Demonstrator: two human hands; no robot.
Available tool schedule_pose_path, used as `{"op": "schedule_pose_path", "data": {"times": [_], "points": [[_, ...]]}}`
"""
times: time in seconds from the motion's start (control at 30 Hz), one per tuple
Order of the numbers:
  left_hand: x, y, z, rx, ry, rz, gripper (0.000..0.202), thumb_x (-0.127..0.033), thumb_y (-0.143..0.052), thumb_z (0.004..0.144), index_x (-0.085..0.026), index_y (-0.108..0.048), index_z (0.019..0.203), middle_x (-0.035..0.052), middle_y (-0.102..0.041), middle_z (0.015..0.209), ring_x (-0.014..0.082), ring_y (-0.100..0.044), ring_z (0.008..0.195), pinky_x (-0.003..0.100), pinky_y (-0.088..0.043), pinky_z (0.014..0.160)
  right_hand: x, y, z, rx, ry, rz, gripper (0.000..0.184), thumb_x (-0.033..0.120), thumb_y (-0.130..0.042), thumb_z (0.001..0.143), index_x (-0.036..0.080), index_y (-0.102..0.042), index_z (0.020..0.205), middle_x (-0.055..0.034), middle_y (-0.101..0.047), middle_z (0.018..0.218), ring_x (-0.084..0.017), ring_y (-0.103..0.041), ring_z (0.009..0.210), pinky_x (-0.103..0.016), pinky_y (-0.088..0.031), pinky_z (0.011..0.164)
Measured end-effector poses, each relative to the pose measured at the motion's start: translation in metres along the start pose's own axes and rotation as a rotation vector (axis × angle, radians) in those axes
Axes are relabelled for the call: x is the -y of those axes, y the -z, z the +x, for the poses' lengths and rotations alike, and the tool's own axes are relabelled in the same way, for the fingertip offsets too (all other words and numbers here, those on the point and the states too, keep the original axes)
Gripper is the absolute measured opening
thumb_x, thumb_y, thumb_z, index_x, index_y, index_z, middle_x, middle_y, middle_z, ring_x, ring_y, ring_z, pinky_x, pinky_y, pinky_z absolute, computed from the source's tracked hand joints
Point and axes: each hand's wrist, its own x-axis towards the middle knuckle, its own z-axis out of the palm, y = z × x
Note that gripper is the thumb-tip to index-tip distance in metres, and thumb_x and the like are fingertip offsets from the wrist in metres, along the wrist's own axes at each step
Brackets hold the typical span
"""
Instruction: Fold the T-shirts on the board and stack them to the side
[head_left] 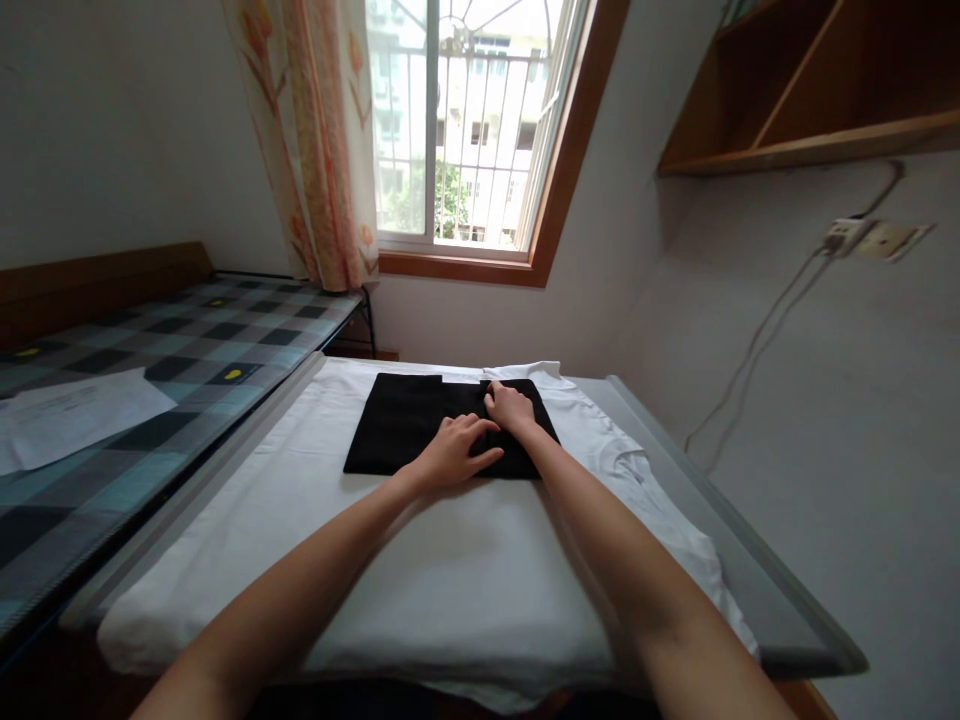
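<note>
A flat black board (397,425) with a notch in its far edge lies on a white garment (292,540), probably a shirt, spread out on a grey tabletop (757,560). My left hand (455,452) rests on the near middle of the board, palm down, fingers spread and thumb apart. Just beyond it, my right hand (513,405) is on the board's right part. Its fingers bend around the inner edge beside the notch, and the fingertips are partly hidden.
To the left stands a bed with a checked mattress (187,320) and white papers (82,410) on it. A curtain (322,150) hangs by the barred window (480,130). On the right wall are a wooden shelf (810,135) and a socket (892,240) with hanging cables.
</note>
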Motion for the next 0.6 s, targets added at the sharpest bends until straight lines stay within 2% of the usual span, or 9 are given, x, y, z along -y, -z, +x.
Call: {"op": "schedule_pose_path", "data": {"times": [0.1,0.2,0.3,0.37,0.47,0.6], "points": [[-0.010,-0.007,-0.004,-0.040,-0.164,0.079,0.036,-0.041,-0.064,0.083,-0.023,-0.064,0.115,0.0091,-0.054,0.125,0.0233,-0.050,0.115,0.038,-0.036,0.098,-0.008,0.006,0.013,-0.091,0.057,0.040,0.038,0.028,-0.034,0.095,0.020,-0.063,0.119,-0.0128,-0.065,0.119,-0.026,-0.060,0.107,-0.034,-0.045,0.088],[-0.014,-0.015,-0.006,-0.057,-0.260,0.163,0.032,-0.028,-0.065,0.080,-0.023,-0.066,0.112,0.0093,-0.051,0.130,0.0248,-0.045,0.121,0.038,-0.033,0.100,-0.017,0.008,0.026,-0.139,0.103,-0.024,0.042,0.023,-0.038,0.093,0.023,-0.058,0.129,-0.0110,-0.055,0.135,-0.029,-0.048,0.122,-0.040,-0.039,0.097],[-0.014,-0.019,-0.006,-0.029,-0.323,0.238,0.031,-0.024,-0.061,0.084,-0.024,-0.064,0.114,0.0064,-0.060,0.120,0.0238,-0.047,0.116,0.040,-0.033,0.097,-0.023,0.003,0.034,-0.033,0.112,-0.099,0.046,0.029,-0.038,0.095,0.023,-0.049,0.139,-0.0122,-0.051,0.140,-0.034,-0.042,0.127,-0.050,-0.034,0.100],[-0.013,-0.020,-0.005,-0.024,-0.343,0.273,0.025,-0.024,-0.056,0.088,-0.025,-0.065,0.112,0.0053,-0.063,0.112,0.0228,-0.049,0.111,0.040,-0.034,0.092,-0.024,-0.001,0.037,0.010,0.094,-0.124,0.046,0.036,-0.036,0.096,0.020,-0.048,0.138,-0.0153,-0.051,0.139,-0.034,-0.043,0.126,-0.051,-0.033,0.100],[-0.010,-0.018,-0.003,-0.048,-0.345,0.295,0.021,-0.028,-0.051,0.093,-0.025,-0.066,0.108,0.0048,-0.065,0.105,0.0214,-0.052,0.105,0.039,-0.034,0.087,-0.024,-0.008,0.037,-0.036,0.072,-0.148,0.045,0.041,-0.035,0.097,0.017,-0.054,0.130,-0.0183,-0.052,0.135,-0.034,-0.044,0.123,-0.050,-0.034,0.098],[-0.008,-0.015,-0.002,-0.072,-0.329,0.328,0.024,-0.026,-0.044,0.096,-0.024,-0.065,0.108,0.0047,-0.066,0.098,0.0190,-0.054,0.095,0.037,-0.035,0.082,-0.025,-0.012,0.036,-0.103,0.076,-0.152,0.042,0.040,-0.037,0.097,0.015,-0.054,0.125,-0.0188,-0.053,0.131,-0.034,-0.046,0.120,-0.047,-0.035,0.096]]}}
